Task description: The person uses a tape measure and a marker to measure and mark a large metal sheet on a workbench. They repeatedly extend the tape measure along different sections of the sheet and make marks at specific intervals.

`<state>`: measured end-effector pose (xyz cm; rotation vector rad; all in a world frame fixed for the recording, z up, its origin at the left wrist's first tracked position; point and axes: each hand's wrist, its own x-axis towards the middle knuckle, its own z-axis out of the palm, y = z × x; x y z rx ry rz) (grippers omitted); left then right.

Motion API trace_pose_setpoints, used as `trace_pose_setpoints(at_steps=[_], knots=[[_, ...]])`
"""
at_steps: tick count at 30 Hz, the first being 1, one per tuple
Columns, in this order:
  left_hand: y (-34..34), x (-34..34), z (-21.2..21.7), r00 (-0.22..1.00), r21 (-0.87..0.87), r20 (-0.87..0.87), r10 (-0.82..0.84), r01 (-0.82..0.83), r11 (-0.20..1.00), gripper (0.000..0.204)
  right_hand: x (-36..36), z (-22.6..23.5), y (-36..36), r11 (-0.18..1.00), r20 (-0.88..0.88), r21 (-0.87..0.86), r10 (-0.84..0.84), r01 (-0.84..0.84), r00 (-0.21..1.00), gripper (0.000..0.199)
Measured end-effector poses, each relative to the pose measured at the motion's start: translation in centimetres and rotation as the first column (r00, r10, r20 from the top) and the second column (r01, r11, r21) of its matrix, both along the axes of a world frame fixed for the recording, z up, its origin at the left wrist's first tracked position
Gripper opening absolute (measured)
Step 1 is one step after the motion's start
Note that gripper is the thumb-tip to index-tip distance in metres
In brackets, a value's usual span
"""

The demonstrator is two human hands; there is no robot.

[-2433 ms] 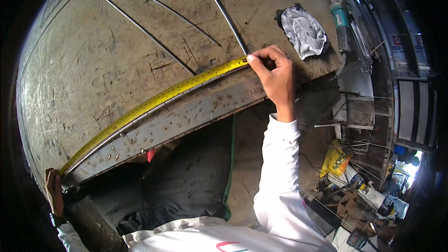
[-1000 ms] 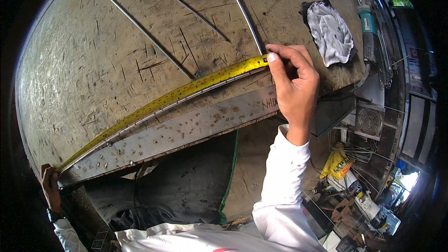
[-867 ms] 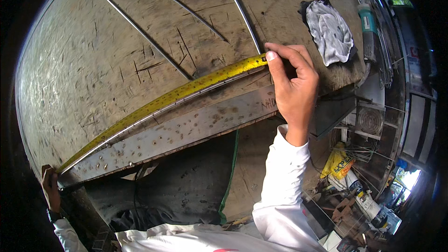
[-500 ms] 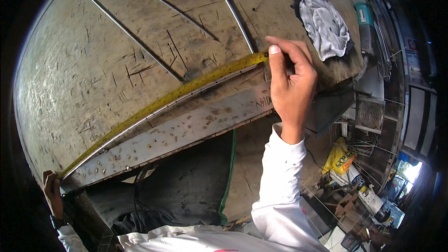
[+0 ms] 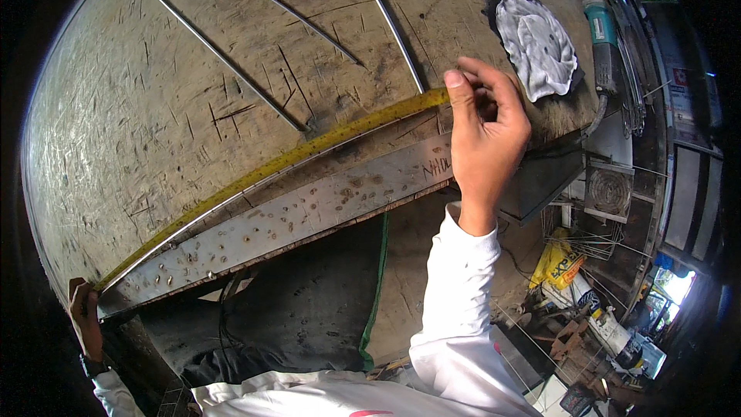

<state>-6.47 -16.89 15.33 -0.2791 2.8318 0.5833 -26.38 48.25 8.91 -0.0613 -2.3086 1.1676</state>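
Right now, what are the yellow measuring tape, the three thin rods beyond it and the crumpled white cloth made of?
The yellow measuring tape looks like thin painted metal, flat with dark marks; plastic is possible. The three thin rods seem bare metal, maybe steel: grey with shiny streaks. The crumpled white cloth looks like soft, matt fabric, perhaps cotton, because it bunches in folds.
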Motion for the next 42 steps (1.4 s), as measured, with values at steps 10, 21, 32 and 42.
trace_pose_setpoints(at_steps=[10, 21, 32, 42], knots=[[0.6, -0.3, 0.0, 0.999, 0.013, 0.025, 0.045, -0.045, 0.999, 0.011, 0.4, 0.3, 0.7, 0.999, -0.001, -0.014, 0.033, -0.033, 0.999, 0.013], [1.5, -0.9, 0.5, 0.999, 0.028, 0.025, 0.038, -0.039, 0.999, 0.009, 0.1, 0.0, 0.8, 0.994, 0.023, 0.104, 0.032, -0.034, 0.999, 0.023], [1.9, -0.6, 0.4, 0.999, -0.049, -0.039, -0.021, 0.020, 0.999, 0.010, -0.1, 0.1, 0.2, 0.987, 0.004, 0.158, 0.010, -0.011, 1.000, 0.020], [0.6, 2.8, 0.5, 0.987, -0.039, -0.072, -0.145, 0.142, 0.989, 0.066, 0.1, 0.3, 0.2, 0.978, 0.036, 0.205, 0.040, -0.046, 0.999, 0.022]])
